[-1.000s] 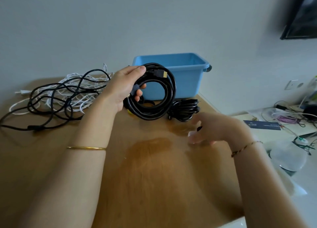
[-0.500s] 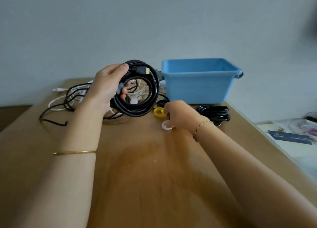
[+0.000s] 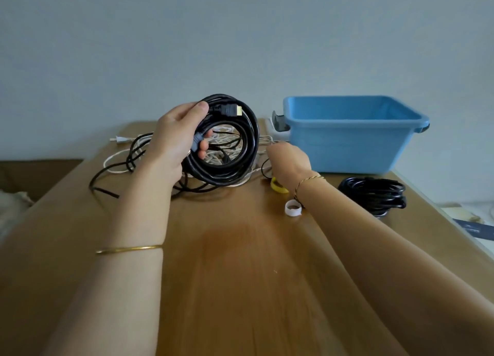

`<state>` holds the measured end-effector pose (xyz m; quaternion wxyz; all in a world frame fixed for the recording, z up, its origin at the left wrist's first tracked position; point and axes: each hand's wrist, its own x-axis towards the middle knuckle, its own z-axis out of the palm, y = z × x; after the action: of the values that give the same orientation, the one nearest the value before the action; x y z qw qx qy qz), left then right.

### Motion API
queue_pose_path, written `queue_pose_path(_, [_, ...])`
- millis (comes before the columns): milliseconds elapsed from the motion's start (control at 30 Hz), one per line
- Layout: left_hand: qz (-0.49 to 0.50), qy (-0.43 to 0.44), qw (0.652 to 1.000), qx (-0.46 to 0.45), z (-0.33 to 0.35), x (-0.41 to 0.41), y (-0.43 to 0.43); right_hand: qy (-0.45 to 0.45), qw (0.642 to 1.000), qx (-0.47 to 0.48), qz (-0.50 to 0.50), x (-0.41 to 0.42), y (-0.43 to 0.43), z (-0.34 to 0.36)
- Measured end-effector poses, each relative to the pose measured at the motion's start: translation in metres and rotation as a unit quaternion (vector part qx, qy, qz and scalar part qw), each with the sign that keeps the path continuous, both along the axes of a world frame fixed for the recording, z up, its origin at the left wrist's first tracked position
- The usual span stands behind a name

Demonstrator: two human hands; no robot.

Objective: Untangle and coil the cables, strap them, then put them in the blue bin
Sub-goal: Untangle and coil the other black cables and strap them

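Black cable coil (image 3: 250, 144) left of the bin (image 3: 347, 147) is clutched in the left hand (image 3: 171, 144); the right hand (image 3: 290, 160) hides its grip.

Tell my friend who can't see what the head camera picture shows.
A left hand holds up a coiled black cable over a wooden table, while the right hand reaches toward tangled cables beside a blue bin. A yellow strap, a white strap and another black coil lie nearby.
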<state>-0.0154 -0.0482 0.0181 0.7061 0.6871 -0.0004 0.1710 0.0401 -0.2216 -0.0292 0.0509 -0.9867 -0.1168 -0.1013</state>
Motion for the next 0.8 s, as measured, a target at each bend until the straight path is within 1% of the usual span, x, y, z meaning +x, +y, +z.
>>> queue_pose_path(67, [-0.003, 0.002, 1.0, -0.003, -0.001, 0.002, 0.0, -0.039, 0.999, -0.022, -0.001, 0.003, 0.001, -0.002])
queue_pose_path(100, [-0.005, 0.004, 1.0, -0.004, -0.001, 0.003, 0.0, -0.065, 0.998, -0.017, -0.002, 0.004, 0.001, -0.003])
queue_pose_path(200, [-0.008, 0.01, 1.0, -0.005, -0.002, 0.005, -0.003, -0.142, 0.988, 0.052, -0.012, 0.01, -0.003, 0.0])
queue_pose_path(267, [-0.008, 0.011, 1.0, -0.007, -0.003, 0.006, -0.004, -0.177, 0.978, 0.106, -0.006, 0.009, -0.008, 0.006])
queue_pose_path(333, [-0.008, 0.012, 1.0, -0.011, -0.003, 0.005, -0.005, -0.203, 0.971, 0.126, -0.001, 0.004, -0.013, 0.011])
queue_pose_path(400, [-0.005, 0.012, 1.0, -0.015, -0.003, 0.004, -0.007, -0.219, 0.967, 0.126, -0.003, 0.0, -0.016, 0.015])
queue_pose_path(433, [-0.003, 0.013, 1.0, -0.017, -0.003, 0.003, -0.007, -0.212, 0.968, 0.132, 0.0, -0.001, -0.016, 0.017])
queue_pose_path(467, [0.0, 0.014, 1.0, -0.018, -0.003, 0.003, -0.007, -0.19, 0.969, 0.158, 0.006, -0.002, -0.017, 0.02])
queue_pose_path(500, [0.004, 0.017, 1.0, -0.02, -0.003, 0.003, -0.007, -0.155, 0.965, 0.209, 0.012, -0.004, -0.017, 0.026])
queue_pose_path(567, [0.01, 0.021, 0.999, -0.022, -0.003, 0.002, -0.007, -0.092, 0.939, 0.33, 0.015, -0.007, -0.018, 0.039])
queue_pose_path(600, [0.013, 0.023, 0.999, -0.02, -0.003, 0.003, -0.007, -0.073, 0.925, 0.372, 0.016, -0.01, -0.018, 0.045])
queue_pose_path(700, [0.016, 0.019, 1.0, -0.008, -0.003, 0.003, -0.006, -0.024, 0.899, 0.435, 0.031, -0.024, -0.018, 0.059])
queue_pose_path(800, [0.012, 0.015, 1.0, 0.009, -0.002, 0.003, -0.007, 0.039, 0.871, 0.48, 0.095, -0.037, -0.011, 0.069])
